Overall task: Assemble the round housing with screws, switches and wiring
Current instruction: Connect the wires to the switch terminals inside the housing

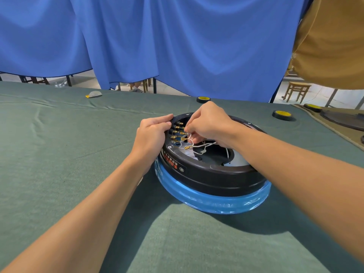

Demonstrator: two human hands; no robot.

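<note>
- A green cloth (59,154) covers the table under both forearms; a blue curtain (177,46) hangs beyond the hands
- A yellow-cored tape roll (203,99) lies just beyond the right hand (208,123)
- The round housing (216,174) sits on the cloth beneath both hands: black, open-topped, with a blue film-wrapped band at its base
- The left hand (152,134) grips the housing's rim with curled fingers, beside brass terminals (178,131)
- The right hand pinches the white wires (202,146) at those terminals

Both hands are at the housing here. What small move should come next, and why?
Probably press the white wire, pinched in the right hand, onto a switch tab, while the left hand steadies the housing. A brass connector lies unplugged nearby, so wiring looks unfinished.
</note>
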